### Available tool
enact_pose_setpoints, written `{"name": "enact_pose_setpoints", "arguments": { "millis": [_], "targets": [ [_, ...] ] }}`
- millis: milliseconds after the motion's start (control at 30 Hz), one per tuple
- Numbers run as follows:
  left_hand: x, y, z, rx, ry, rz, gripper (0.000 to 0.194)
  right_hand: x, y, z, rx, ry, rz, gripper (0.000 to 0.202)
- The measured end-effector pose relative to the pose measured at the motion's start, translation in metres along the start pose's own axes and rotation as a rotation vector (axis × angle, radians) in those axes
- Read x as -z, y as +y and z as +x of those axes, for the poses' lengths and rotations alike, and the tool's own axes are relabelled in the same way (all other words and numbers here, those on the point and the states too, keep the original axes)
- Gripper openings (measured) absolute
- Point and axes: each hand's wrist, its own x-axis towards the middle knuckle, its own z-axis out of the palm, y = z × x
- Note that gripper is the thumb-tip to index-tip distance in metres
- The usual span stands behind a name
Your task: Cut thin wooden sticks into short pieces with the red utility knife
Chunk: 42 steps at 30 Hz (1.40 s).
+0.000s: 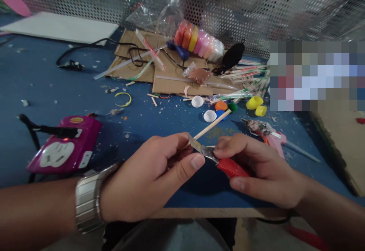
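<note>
My left hand (154, 175), with a metal watch at the wrist, is closed around the near end of a thin wooden stick (212, 124). The stick points away from me, its far end beside a green cap (232, 107). My right hand (262, 171) grips a utility knife (232, 168) by its red handle. The blade (199, 147) lies against the stick close to my left fingertips. Part of the stick is hidden behind my left fingers. White caps (197, 101), an orange cap (221, 106) and yellow caps (254, 102) lie beyond my hands.
A purple power strip (67, 144) sits at left. A pink glue gun (275, 139) lies just right of my right hand. Cardboard (171, 83) at the back carries cables, wrapped sticks and a bag of coloured clay (196, 40). Scraps dot the blue table (94, 95).
</note>
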Motion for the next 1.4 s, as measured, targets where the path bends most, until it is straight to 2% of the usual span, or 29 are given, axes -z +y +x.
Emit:
{"name": "enact_pose_setpoints", "arguments": {
  "millis": [200, 633, 1400],
  "targets": [
    [0.000, -0.001, -0.003, 0.010, 0.009, -0.042, 0.057, -0.002, -0.001, 0.000, -0.003, 0.009, 0.004, 0.039],
    [-0.003, 0.009, -0.006, -0.008, 0.055, -0.082, 0.052, -0.006, -0.007, -0.002, 0.031, -0.004, -0.003, 0.036],
    [-0.003, 0.011, -0.004, 0.133, 0.021, -0.138, 0.055, -0.007, -0.006, -0.005, -0.004, -0.002, 0.033, 0.038]
  ]
}}
